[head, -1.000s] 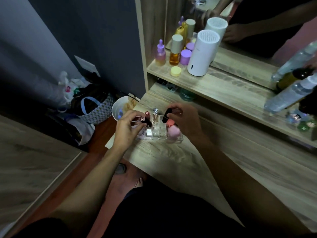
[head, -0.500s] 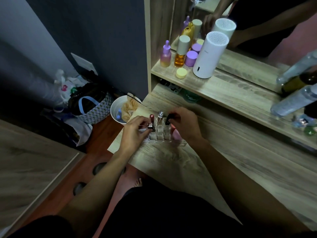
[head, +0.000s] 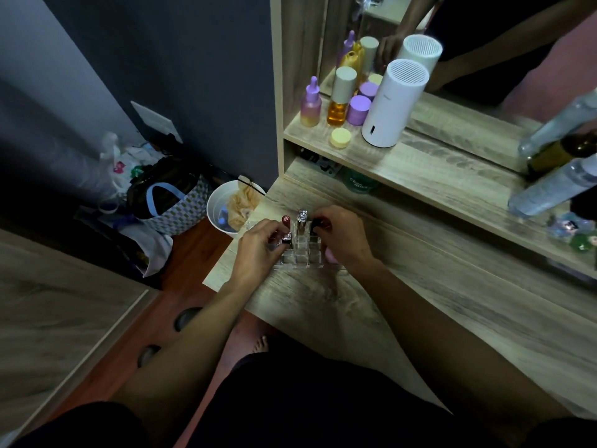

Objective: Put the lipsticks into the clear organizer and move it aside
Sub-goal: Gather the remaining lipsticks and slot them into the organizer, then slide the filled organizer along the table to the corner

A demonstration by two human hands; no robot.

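The clear organizer (head: 302, 255) sits near the left end of the wooden desk (head: 420, 302), between my two hands. A red-capped lipstick (head: 285, 220) and a silver-capped lipstick (head: 301, 216) stand upright in its back row. My left hand (head: 258, 245) pinches a small silver lipstick (head: 286, 237) over the organizer's left cells. My right hand (head: 345, 239) grips a black lipstick (head: 316, 225) over the right cells. A pink round object (head: 331, 257) shows just under my right palm.
A white bowl (head: 214, 208) with cloth sits on the floor by the desk's left corner, beside bags (head: 168, 202). The shelf above holds several bottles and jars (head: 339, 98), a white cylinder device (head: 392, 105) and a mirror. Clear bottles (head: 555, 185) lie at right.
Both hands and the organizer sit a little further back on the desk. The pink object that was open to view is now mostly covered by my right hand.
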